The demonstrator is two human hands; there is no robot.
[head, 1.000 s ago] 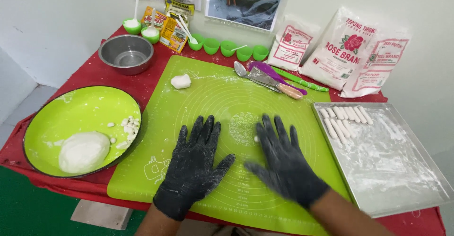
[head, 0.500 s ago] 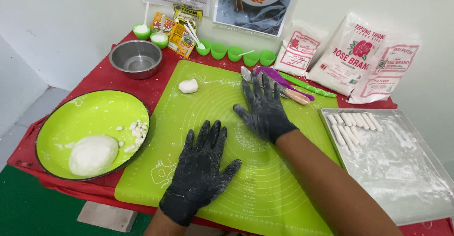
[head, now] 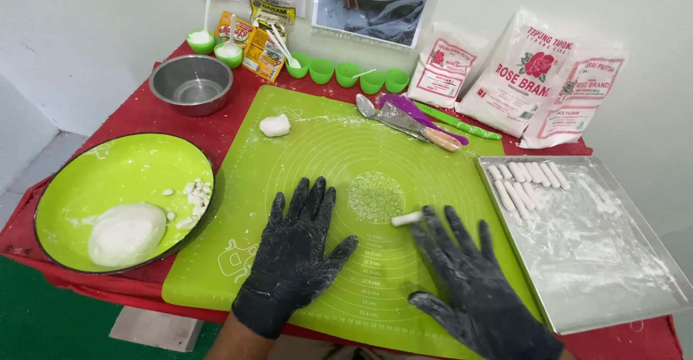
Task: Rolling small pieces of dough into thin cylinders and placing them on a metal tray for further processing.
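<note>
- Both gloved hands are down flat on the green silicone mat [head: 325, 150], fingers spread, nothing gripped in either one.
- The left hand [head: 296, 255] lies palm down near the mat's front edge, black glove dusted with flour, fingers released and pointing away from the person.
- The right hand [head: 473, 288] is palm down too, open, fingers fanned toward the far side.
- There is the small dough stick [head: 407, 218], a short white roll lying on the mat right at the tip of the right hand's first finger, touching or just beside it; hard to call which.
- That stick sits between the two hands, closer to the right one, next to the round printed pattern at the mat's centre.
- To the right, a floured metal tray [head: 613, 259] carries a row of finished dough sticks [head: 527, 179] at its far end.
- To the left, a green plate [head: 123, 172] holds a big dough ball [head: 126, 233] and small cut bits.
- A little dough lump [head: 274, 124] rests at the mat's far left corner.
</note>
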